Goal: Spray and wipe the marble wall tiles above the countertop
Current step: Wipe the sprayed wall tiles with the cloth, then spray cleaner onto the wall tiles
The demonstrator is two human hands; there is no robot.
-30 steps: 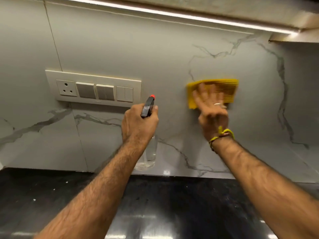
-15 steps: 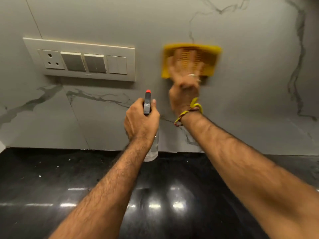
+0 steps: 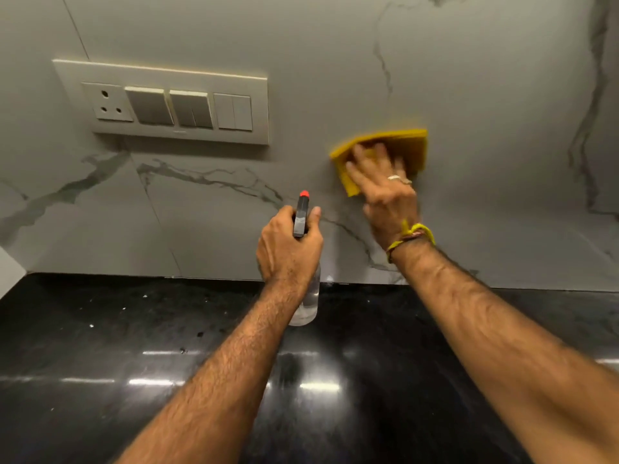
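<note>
The grey-white marble wall tiles [image 3: 335,61] with dark veins rise above the black countertop [image 3: 100,346]. My right hand [image 3: 388,192] presses a yellow cloth [image 3: 408,142] flat against the wall with straight, spread fingers, right of the switch panel. My left hand [image 3: 288,242] grips a clear spray bottle [image 3: 308,303] around its neck; the black trigger head with a red nozzle tip [image 3: 304,194] points at the wall. The bottle hangs just above the countertop's back edge.
A cream switch panel [image 3: 160,102] with a socket and several switches sits on the wall at upper left. A tile joint runs diagonally below it. The glossy countertop reflects ceiling lights. A pale corner [image 3: 10,272] shows at the far left.
My right hand has wiped the cloth leftward, then down and back to the right. My left hand keeps the bottle in about the same place. The view has tilted downward.
</note>
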